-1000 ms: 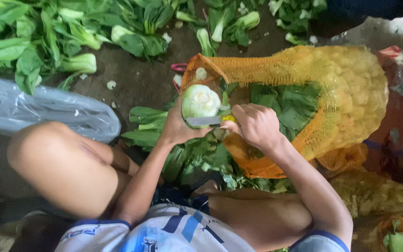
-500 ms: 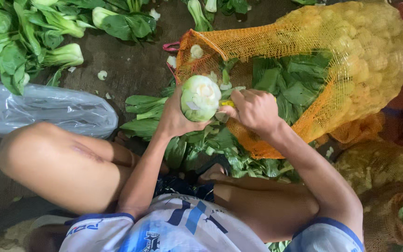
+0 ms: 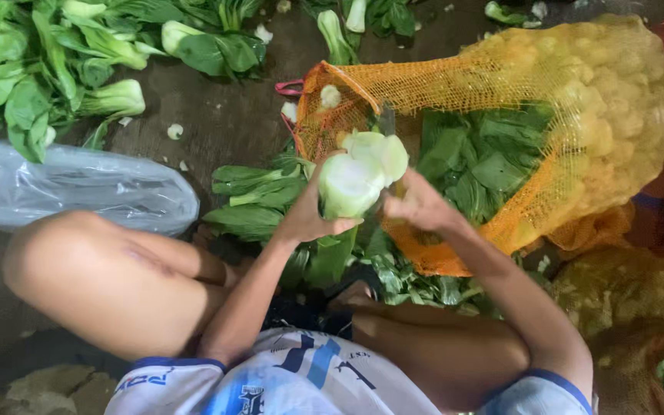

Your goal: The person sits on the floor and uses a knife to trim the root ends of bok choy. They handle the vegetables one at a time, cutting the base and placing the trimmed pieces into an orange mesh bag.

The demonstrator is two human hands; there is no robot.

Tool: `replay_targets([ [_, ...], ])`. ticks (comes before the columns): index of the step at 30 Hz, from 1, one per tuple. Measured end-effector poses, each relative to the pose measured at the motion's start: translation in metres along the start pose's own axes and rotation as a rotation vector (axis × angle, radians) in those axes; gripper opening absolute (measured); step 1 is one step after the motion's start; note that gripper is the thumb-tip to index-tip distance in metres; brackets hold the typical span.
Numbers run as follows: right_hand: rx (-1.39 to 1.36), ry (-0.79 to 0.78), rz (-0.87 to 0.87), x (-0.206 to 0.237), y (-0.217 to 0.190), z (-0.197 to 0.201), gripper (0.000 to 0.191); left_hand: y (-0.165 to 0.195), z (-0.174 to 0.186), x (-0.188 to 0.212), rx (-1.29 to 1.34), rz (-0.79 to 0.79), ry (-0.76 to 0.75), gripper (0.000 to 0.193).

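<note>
Bok choy (image 3: 351, 183) now higher, left fingers (image 3: 310, 201) clamped round it; greens inside orange net sack (image 3: 578, 100).

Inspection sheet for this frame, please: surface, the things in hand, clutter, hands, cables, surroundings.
Surface: dark, damp ground, scattered with small pale trimmings.
Things in hand: pale green bok choy head, cut base facing up; thin knife blade above it.
Clutter: loose bok choy pile at upper left; crumpled clear plastic bag; cut leaves by the knees.
Hands: left hand grips the head; right hand closed on the knife, handle hidden.
Cables: nothing seen.
Surroundings: orange mesh sack holding leafy greens, mouth open.
</note>
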State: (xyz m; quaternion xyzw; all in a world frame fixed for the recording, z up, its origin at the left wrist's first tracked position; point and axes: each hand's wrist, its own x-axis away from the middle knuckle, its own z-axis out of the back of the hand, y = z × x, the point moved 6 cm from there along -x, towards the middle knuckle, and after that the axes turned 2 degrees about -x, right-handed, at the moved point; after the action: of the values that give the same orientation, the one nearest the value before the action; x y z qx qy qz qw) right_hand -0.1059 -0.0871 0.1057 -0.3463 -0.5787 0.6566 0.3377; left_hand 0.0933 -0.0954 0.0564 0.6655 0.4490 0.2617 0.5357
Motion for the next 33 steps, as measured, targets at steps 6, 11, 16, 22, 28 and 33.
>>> replay_targets([
  [6,0.240,0.267,-0.379,-0.017,0.007,-0.007,0.104,-0.021,-0.007,-0.008,0.159,-0.046,0.127,0.135],
  [11,0.180,0.378,-0.495,-0.011,0.012,-0.004,0.097,-0.029,-0.006,-0.006,-0.138,-0.058,0.326,0.079],
  [16,0.122,0.328,-0.405,-0.008,0.009,-0.013,0.100,-0.034,0.006,-0.004,-0.273,0.008,0.300,0.070],
  [22,-0.057,0.257,-0.368,0.008,0.017,-0.001,0.102,-0.067,0.028,-0.006,0.099,0.301,0.292,0.049],
  [28,-0.048,0.280,-0.341,0.019,0.009,0.014,0.099,-0.116,0.008,-0.015,0.214,0.409,0.106,0.048],
  [33,-0.049,0.387,-0.419,0.011,-0.006,0.026,0.084,-0.091,-0.008,-0.017,0.084,0.112,0.056,0.062],
])
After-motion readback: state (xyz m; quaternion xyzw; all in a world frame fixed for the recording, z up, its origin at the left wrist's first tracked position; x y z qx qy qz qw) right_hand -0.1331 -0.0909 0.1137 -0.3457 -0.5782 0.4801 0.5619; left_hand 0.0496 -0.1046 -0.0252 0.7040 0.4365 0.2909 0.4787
